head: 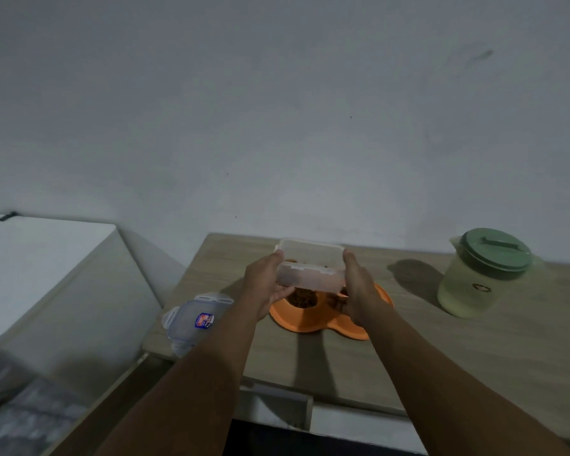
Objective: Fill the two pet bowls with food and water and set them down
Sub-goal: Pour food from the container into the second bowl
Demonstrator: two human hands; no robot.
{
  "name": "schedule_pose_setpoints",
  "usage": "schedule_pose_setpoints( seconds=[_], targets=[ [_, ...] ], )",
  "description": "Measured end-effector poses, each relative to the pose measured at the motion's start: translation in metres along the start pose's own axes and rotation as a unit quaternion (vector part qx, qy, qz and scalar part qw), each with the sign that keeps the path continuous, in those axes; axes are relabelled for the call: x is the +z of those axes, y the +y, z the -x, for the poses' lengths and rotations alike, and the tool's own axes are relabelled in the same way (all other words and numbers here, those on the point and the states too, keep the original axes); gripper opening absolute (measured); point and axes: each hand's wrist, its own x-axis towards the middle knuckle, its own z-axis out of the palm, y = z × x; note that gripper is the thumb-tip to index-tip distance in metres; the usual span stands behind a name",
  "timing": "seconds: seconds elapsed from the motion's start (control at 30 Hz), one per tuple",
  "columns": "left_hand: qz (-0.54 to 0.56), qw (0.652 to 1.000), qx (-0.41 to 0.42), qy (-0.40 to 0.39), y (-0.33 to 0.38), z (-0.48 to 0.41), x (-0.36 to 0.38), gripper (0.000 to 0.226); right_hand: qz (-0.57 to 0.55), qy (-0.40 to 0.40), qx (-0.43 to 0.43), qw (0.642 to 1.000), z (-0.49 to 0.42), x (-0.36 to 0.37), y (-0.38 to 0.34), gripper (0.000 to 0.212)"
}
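Both my forearms reach out over the table (441,357), left hand (267,287) and right hand (359,291) each with a grip clamped on one end of the clear food container (310,271), held just above the orange double pet bowl (310,320). Kibble (301,297) fills its left well. Left lies the clear lid (195,320); far right stands a green-lidded pitcher (484,274)
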Motion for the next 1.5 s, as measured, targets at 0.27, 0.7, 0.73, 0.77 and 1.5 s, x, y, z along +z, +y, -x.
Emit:
schedule_pose_setpoints(
  seconds=[0.27, 0.7, 0.73, 0.77, 1.5],
  targets=[
    [-0.006, 0.991, 0.084, 0.103, 0.036, -0.006, -0.053, 0.024, 0.087, -0.035, -0.119, 0.988, 0.012, 0.064, 0.001, 0.020],
    [-0.202, 0.969, 0.095, 0.107, 0.057, -0.095, -0.186, 0.033, 0.148, 0.025, -0.125, 0.981, -0.023, 0.201, 0.052, 0.024],
    [-0.206, 0.970, 0.091, 0.094, 0.055, -0.103, -0.195, 0.032, 0.154, 0.029, -0.116, 0.981, -0.027, 0.210, 0.056, 0.025],
    [-0.212, 0.970, 0.084, 0.086, 0.055, -0.107, -0.200, 0.032, 0.162, 0.034, -0.114, 0.980, -0.028, 0.214, 0.059, 0.025],
    [-0.269, 0.961, 0.044, 0.035, 0.042, -0.165, -0.217, 0.040, 0.171, 0.092, -0.114, 0.974, -0.045, 0.241, 0.077, 0.033]
  ],
)
